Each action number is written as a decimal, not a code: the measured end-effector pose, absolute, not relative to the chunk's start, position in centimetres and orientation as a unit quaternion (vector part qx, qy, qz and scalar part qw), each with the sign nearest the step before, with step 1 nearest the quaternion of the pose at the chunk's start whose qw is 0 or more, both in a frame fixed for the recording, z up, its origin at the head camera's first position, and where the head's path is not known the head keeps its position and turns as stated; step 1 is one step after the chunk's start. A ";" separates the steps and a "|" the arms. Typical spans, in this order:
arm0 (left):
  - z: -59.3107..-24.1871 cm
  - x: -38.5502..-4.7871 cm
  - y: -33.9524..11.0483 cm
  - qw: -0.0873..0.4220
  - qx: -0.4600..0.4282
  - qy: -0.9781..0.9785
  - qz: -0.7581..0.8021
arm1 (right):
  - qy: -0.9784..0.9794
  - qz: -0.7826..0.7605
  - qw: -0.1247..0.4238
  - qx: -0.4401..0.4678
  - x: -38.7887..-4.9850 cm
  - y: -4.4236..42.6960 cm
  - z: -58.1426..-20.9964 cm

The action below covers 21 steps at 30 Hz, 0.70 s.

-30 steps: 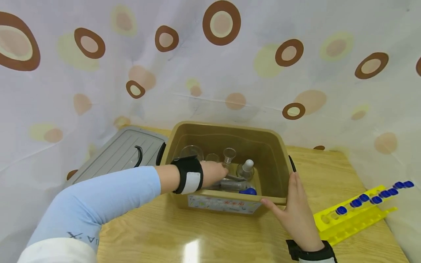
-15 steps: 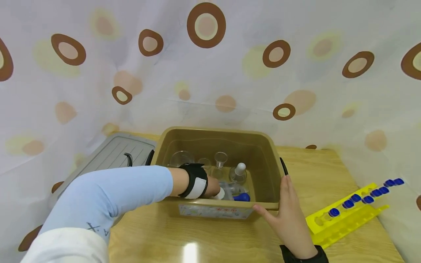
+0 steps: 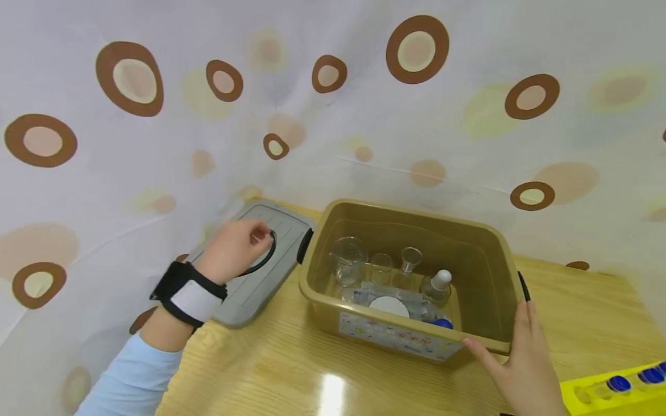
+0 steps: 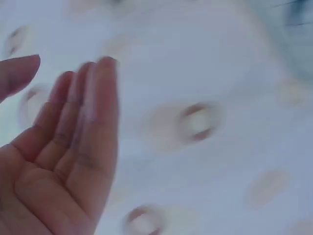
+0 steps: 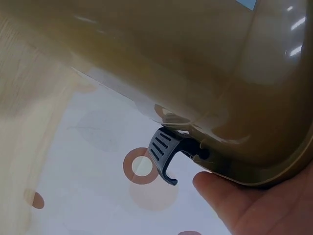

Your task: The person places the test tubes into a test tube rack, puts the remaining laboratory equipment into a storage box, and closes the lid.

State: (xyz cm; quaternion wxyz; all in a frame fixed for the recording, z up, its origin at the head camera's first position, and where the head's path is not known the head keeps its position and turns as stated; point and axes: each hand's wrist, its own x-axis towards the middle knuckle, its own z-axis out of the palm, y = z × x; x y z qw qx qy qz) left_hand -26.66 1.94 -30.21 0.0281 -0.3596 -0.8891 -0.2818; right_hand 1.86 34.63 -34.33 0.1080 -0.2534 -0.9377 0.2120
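Observation:
My left hand [image 3: 231,248] hovers above the grey lid [image 3: 241,309] near its black handle [image 3: 272,248]. In the left wrist view that hand's fingers are extended, with nothing in them. My right hand [image 3: 528,370] rests straight-fingered at the front right corner of a brown plastic box [image 3: 416,214], thumb by the front rim. Glass beakers [image 3: 350,260], a flared-top glass vessel [image 3: 411,258] and a bottle with a white bulb top [image 3: 439,284] stand inside the box. A white disc-shaped thing [image 3: 389,306] and a blue bulb-like piece [image 3: 442,323] lie near its front wall.
Black latches [image 3: 305,245] hang at the box's ends. A yellow rack [image 3: 577,398] with blue-capped tubes [image 3: 619,383] is at the lower right. The wooden table [image 3: 291,370] is backed by a patterned curtain [image 3: 364,115].
My left hand has come out of the box and moved left over the lid. A white disc-shaped thing now shows in the box. The right hand stays at its corner; the head view has turned left.

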 end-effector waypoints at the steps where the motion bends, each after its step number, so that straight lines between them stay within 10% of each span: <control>1: -32.2 -27.1 2.3 0.009 -0.339 -0.904 -0.261 | -0.936 0.213 0.113 -0.255 2.1 35.0 -34.2; 9: -44.0 -27.6 6.7 0.002 -0.313 -0.942 -0.123 | -0.932 0.223 0.122 -0.260 2.6 35.5 -33.8; 21: -44.2 -27.4 5.3 0.024 -0.300 -0.952 -0.057 | -0.935 0.212 0.125 -0.255 2.4 33.7 -33.6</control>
